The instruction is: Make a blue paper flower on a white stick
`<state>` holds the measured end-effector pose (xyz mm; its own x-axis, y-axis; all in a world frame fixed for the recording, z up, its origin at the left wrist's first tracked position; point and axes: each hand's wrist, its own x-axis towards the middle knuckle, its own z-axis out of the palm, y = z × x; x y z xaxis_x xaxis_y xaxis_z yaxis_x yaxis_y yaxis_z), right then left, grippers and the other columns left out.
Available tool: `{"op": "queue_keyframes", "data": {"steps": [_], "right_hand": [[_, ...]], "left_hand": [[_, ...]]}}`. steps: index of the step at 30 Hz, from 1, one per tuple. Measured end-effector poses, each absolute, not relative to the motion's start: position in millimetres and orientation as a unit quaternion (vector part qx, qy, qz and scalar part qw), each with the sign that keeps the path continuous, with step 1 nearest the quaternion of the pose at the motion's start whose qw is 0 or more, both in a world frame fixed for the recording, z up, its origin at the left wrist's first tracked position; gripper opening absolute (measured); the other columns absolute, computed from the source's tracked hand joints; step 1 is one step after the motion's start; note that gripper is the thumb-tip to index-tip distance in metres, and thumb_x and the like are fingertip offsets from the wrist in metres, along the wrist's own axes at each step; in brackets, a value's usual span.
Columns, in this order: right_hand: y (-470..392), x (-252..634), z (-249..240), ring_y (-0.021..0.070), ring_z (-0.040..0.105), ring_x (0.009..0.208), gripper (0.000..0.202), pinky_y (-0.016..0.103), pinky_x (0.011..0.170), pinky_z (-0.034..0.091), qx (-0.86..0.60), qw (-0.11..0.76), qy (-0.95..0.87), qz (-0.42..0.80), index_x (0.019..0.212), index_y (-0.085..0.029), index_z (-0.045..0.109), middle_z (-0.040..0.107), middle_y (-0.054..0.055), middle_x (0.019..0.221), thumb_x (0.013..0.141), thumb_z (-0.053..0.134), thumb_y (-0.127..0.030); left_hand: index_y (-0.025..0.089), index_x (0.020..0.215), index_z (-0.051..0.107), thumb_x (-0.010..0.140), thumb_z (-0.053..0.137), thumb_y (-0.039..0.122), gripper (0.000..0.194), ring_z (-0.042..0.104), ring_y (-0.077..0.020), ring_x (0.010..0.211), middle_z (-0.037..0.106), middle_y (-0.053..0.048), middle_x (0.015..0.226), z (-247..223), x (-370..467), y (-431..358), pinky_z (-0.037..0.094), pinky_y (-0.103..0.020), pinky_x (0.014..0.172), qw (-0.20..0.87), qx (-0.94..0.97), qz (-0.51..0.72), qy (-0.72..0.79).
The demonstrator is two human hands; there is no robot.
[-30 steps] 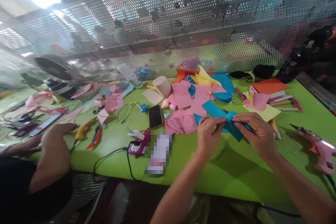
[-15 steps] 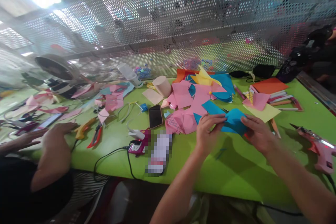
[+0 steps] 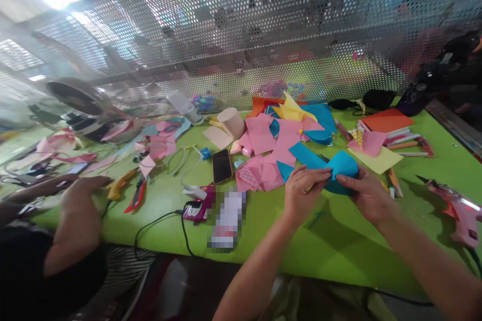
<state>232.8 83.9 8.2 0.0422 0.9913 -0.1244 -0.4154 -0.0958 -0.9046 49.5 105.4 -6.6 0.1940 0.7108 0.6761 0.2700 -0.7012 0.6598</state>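
2 bare hands hold a curved blue sheet (image 3: 344, 164) above the near part of a green worktop (image 3: 339, 246). The left hand (image 3: 304, 190) has its fingers narrowed in a pinch on the sheet's left edge; the right hand (image 3: 371, 193) grips the right side, thumb in front. To bend it well, a light, even hold seems best: the left pinch keeps the edge steady while the right thumb guides the curve, as hard pressure could crease it. The sheet looks thin, matte and bright blue, its upper part rounded outward and its lower part darker in shade. Just beyond lie flat blue pieces (image 3: 304, 154) and crumpled pink sheets (image 3: 259, 173)
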Motion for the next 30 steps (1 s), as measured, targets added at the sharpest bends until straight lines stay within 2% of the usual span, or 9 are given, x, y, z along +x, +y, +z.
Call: {"op": "queue_keyframes", "data": {"steps": [5, 11, 16, 19, 22, 25, 27, 30], "right_hand": [[82.8, 230.1, 15.4, 0.0220, 0.075, 0.088, 0.058, 0.039, 0.088, 0.063, -0.428, 0.588, -0.310, 0.613, 0.106, -0.031, 0.081, 0.085, -0.001, 0.103, 0.055, 0.108, -0.037], [82.2, 229.3, 10.5, 0.0211, 0.074, 0.088, 0.056, 0.039, 0.090, 0.062, -0.434, 0.601, -0.299, 0.601, 0.103, -0.032, 0.078, 0.083, -0.004, 0.102, 0.055, 0.107, -0.034], [82.6, 228.5, 8.3, 0.0219, 0.075, 0.088, 0.056, 0.040, 0.091, 0.061, -0.430, 0.593, -0.291, 0.616, 0.104, -0.030, 0.077, 0.084, -0.002, 0.100, 0.056, 0.106, -0.033], [83.7, 228.5, 6.9, 0.0242, 0.075, 0.091, 0.053, 0.042, 0.092, 0.061, -0.432, 0.584, -0.295, 0.621, 0.102, -0.030, 0.077, 0.083, -0.001, 0.100, 0.058, 0.104, -0.038], [85.4, 230.9, 4.4, 0.0240, 0.075, 0.091, 0.048, 0.041, 0.089, 0.061, -0.450, 0.588, -0.290, 0.606, 0.100, -0.030, 0.075, 0.082, -0.002, 0.100, 0.061, 0.102, -0.041], [85.9, 235.6, 3.6, 0.0237, 0.076, 0.093, 0.053, 0.040, 0.085, 0.062, -0.465, 0.605, -0.303, 0.571, 0.113, -0.033, 0.071, 0.080, -0.001, 0.104, 0.069, 0.099, -0.043], [84.4, 238.7, 5.1, 0.0244, 0.075, 0.097, 0.055, 0.042, 0.085, 0.063, -0.474, 0.613, -0.355, 0.523, 0.124, -0.037, 0.067, 0.078, 0.000, 0.114, 0.077, 0.094, -0.046], [78.5, 240.6, 10.0, 0.0293, 0.070, 0.116, 0.044, 0.050, 0.099, 0.060, -0.507, 0.611, -0.503, 0.341, 0.126, -0.038, 0.069, 0.070, 0.004, 0.130, 0.087, 0.087, -0.047]], "left_hand": [[0.027, 0.106, 0.086, 0.103, 0.073, 0.029, 0.013, 0.085, -0.0214, 0.100, 0.088, -0.006, 0.107, -8.9, 51.4, 107.3, 0.065, -0.037, 0.093, 0.200, 0.732, 0.570, 0.315], [0.027, 0.110, 0.085, 0.102, 0.073, 0.023, 0.015, 0.085, -0.0207, 0.101, 0.087, -0.005, 0.113, -8.7, 51.4, 106.1, 0.065, -0.036, 0.096, 0.157, 0.750, 0.565, 0.304], [0.028, 0.112, 0.085, 0.102, 0.072, 0.018, 0.019, 0.085, -0.0195, 0.101, 0.086, -0.004, 0.115, -9.6, 52.0, 104.9, 0.064, -0.036, 0.101, 0.117, 0.762, 0.564, 0.296], [0.028, 0.112, 0.085, 0.101, 0.074, 0.018, 0.018, 0.085, -0.0199, 0.101, 0.086, -0.004, 0.115, -8.8, 52.4, 104.1, 0.064, -0.037, 0.102, 0.124, 0.760, 0.566, 0.294], [0.026, 0.110, 0.086, 0.100, 0.076, 0.019, 0.015, 0.086, -0.0208, 0.100, 0.087, -0.005, 0.113, -8.1, 54.3, 103.5, 0.067, -0.035, 0.095, 0.162, 0.739, 0.581, 0.300], [0.025, 0.108, 0.086, 0.101, 0.074, 0.020, 0.015, 0.086, -0.0219, 0.101, 0.087, -0.007, 0.109, -8.8, 56.1, 103.6, 0.070, -0.033, 0.089, 0.204, 0.704, 0.603, 0.316], [0.024, 0.107, 0.087, 0.100, 0.073, 0.020, 0.016, 0.085, -0.0231, 0.103, 0.087, -0.007, 0.109, -9.3, 56.2, 104.0, 0.071, -0.035, 0.090, 0.229, 0.673, 0.616, 0.339], [0.023, 0.106, 0.087, 0.098, 0.074, 0.019, 0.016, 0.085, -0.0240, 0.103, 0.087, -0.008, 0.110, -9.9, 55.1, 104.5, 0.071, -0.037, 0.093, 0.261, 0.633, 0.628, 0.369]]}}
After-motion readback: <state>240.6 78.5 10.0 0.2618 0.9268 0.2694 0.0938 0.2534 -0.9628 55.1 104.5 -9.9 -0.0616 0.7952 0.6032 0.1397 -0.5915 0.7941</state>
